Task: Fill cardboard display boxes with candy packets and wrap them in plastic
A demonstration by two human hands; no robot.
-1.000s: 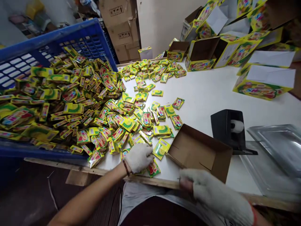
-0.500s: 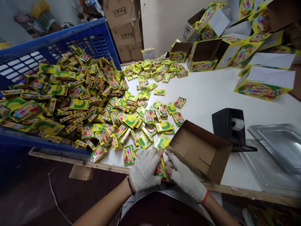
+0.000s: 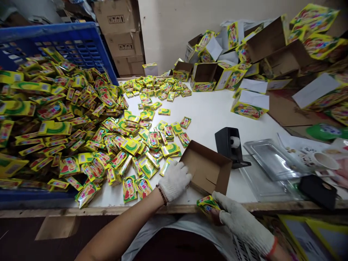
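Note:
My right hand (image 3: 239, 217), in a white knitted glove with bare fingertips, grips several small yellow-and-green packets (image 3: 207, 203) at the table's front edge. Just beyond them lies a shallow open cardboard box (image 3: 203, 170), brown inside, with nothing in it. My left hand (image 3: 176, 181), gloved the same way, has its fingers bent over the box's near-left wall. What those fingertips hold is hidden. A single packet (image 3: 165, 167) lies just past the left hand. Further left spreads a loose heap of matching packets (image 3: 130, 146).
A blue crate (image 3: 106, 59) full of packets stands at the left. To the right are a black tape dispenser (image 3: 230, 146), clear plastic trays (image 3: 272, 159) and a paper cup (image 3: 323, 161). Printed boxes (image 3: 250, 105) pile up at the back right.
My hands have come apart. The right one has moved right with the packets, and the left has shifted to the box's near-left wall. The view has swung right.

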